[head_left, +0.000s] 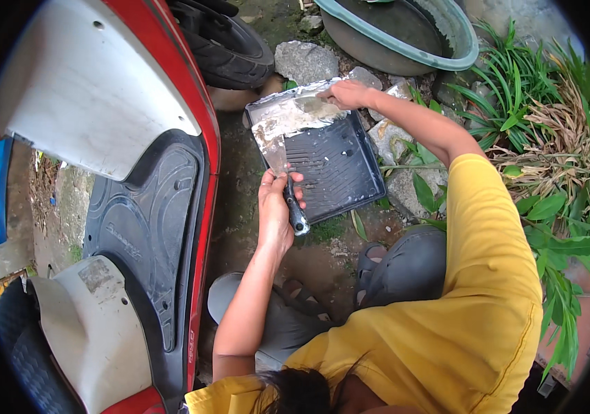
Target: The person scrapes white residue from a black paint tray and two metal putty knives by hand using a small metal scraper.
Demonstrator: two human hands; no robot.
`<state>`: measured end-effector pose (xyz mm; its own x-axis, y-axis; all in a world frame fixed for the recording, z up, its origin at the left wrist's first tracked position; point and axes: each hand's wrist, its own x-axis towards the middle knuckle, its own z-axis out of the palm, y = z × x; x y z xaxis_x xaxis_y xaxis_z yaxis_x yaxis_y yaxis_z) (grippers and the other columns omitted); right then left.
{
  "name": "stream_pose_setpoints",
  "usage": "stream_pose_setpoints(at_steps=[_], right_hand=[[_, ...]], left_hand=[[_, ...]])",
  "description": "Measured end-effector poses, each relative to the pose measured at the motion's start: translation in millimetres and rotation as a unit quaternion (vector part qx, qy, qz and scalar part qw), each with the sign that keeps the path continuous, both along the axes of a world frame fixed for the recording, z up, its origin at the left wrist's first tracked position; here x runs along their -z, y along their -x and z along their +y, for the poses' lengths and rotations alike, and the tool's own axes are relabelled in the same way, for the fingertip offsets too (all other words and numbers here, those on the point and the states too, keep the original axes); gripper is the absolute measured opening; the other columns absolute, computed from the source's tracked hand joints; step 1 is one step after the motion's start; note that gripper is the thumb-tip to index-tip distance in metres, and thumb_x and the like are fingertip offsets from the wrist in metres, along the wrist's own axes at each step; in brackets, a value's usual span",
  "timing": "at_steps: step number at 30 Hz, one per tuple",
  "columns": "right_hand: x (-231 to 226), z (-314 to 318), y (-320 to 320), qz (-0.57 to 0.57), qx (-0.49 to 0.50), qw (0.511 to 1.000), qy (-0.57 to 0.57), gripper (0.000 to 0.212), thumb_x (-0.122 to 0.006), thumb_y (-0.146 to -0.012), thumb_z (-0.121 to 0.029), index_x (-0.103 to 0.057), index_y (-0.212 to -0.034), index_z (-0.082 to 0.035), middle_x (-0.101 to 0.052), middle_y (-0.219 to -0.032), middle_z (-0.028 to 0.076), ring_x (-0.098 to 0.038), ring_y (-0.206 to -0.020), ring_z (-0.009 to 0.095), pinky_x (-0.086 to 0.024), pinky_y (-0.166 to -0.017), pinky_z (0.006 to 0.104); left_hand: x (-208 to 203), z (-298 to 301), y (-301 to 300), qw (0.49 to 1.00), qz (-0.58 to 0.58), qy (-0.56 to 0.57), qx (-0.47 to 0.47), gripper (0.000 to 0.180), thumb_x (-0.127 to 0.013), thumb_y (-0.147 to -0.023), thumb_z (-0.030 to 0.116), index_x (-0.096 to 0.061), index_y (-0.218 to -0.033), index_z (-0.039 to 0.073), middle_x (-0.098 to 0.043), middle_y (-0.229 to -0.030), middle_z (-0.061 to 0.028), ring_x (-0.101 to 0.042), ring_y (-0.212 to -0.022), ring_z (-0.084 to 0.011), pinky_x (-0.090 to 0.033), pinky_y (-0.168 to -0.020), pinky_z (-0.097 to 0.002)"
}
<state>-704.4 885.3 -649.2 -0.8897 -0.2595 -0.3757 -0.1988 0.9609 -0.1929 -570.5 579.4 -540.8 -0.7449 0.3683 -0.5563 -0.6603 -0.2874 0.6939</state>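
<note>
The scraper (pixel 283 176) is over the left edge of the black tray (pixel 333 169), its blade pointing away from the person; from here I can't tell whether the blade rests on it. I'd judge the scraper light and stiff, best held by its dark handle, though the smears there could make it slippery. The tray looks like thin, rigid plastic, light to lift and safest gripped at a clean stretch of rim; the coated end is probably slick.

The scraper's broad, flat blade is smeared whitish and brown, and its handle is spotted white. The tray is rectangular, with a ribbed bed and a thick band of white paste (pixel 291 117) across its far end.

The left hand (pixel 278 203) has its fingers closed around the scraper near the blade. The right hand (pixel 347 94) is curled at the tray's far right corner; whether it grips anything, I can't tell.

The tray lies on the ground between a red-and-white scooter (pixel 211 172) and some stones (pixel 398 141), with a green-rimmed tub (pixel 405 62) beyond.
</note>
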Motion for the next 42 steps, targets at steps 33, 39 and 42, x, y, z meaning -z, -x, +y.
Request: stream_pose_setpoints(at_steps=[33, 39, 42], right_hand=[[28.1, -19.9, -47.8, -0.054, 0.185, 0.978, 0.075, 0.044, -0.046, -0.092, -0.019, -0.048, -0.136, -0.023, -0.062, -0.113, 0.022, -0.059, -0.106, 0.037, -0.045, -0.096, 0.0445], [30.7, -81.6, -67.7, 0.004, 0.291, 0.947, 0.135, 0.042, -0.043, -0.092, -0.02, -0.048, -0.134, -0.019, -0.064, -0.106, 0.023, -0.061, -0.098, 0.04, -0.048, -0.087, 0.0486], [43.2, -89.7, -57.3, 0.028, 0.296, 0.945, 0.138, 0.042, -0.043, -0.092, -0.02, -0.048, -0.135, -0.02, -0.064, -0.107, 0.022, -0.061, -0.099, 0.039, -0.048, -0.087, 0.0486]], left_hand=[[22.3, 0.4, 30.3, 0.999, -0.033, 0.006, 0.004, 0.02, -0.042, -0.095, 0.014, -0.048, -0.112, 0.006, -0.055, -0.087, -0.004, -0.048, -0.066, -0.0101, -0.042, -0.057, -0.0257], [22.0, 1.3, 33.2, 0.999, -0.024, 0.018, -0.016, 0.019, -0.041, -0.095, 0.013, -0.047, -0.112, 0.006, -0.057, -0.085, -0.0042, -0.048, -0.063, -0.009, -0.043, -0.054, -0.025], [27.6, -5.0, 34.0, 0.999, -0.02, 0.025, -0.034, 0.019, -0.039, -0.096, 0.011, -0.047, -0.112, 0.005, -0.058, -0.084, -0.0047, -0.049, -0.061, -0.008, -0.043, -0.051, -0.0241]])
